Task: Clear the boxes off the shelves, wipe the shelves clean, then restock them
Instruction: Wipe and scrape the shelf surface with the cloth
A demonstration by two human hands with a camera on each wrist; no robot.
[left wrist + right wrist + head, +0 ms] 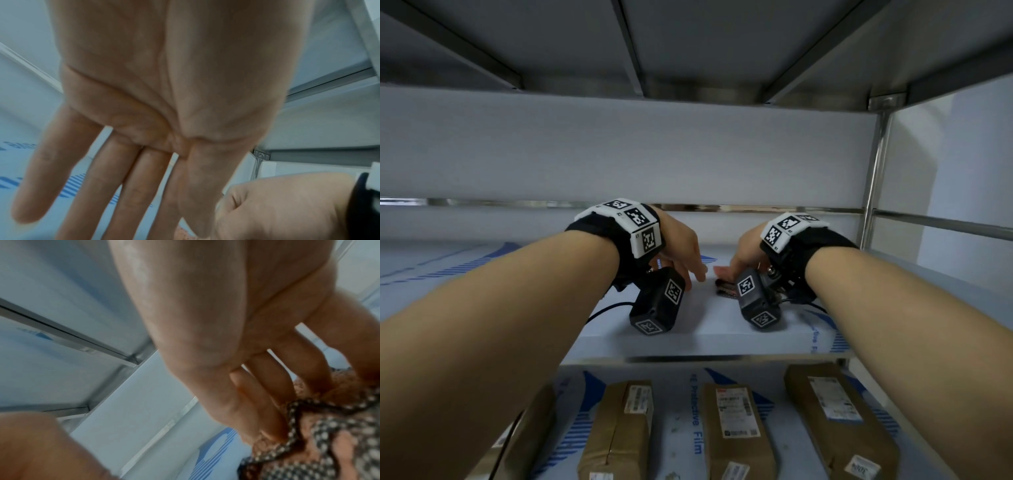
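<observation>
- My right hand (748, 251) is on the cloth (329, 434) on the middle shelf (705, 329) — its fingers (257, 410) reach down and press on the dotted fabric, not curled around it as far as I see.
- My left hand (681, 246) is just beside, with fingers (131, 186) straight and spread, holding nothing.
- The cloth lies under the right fingertips, so I judge the right hand is the nearer one to wipe.
- This shelf carries no box; the brown boxes (736, 428) lie on the lower shelf (688, 411), with long sides running front to back.
</observation>
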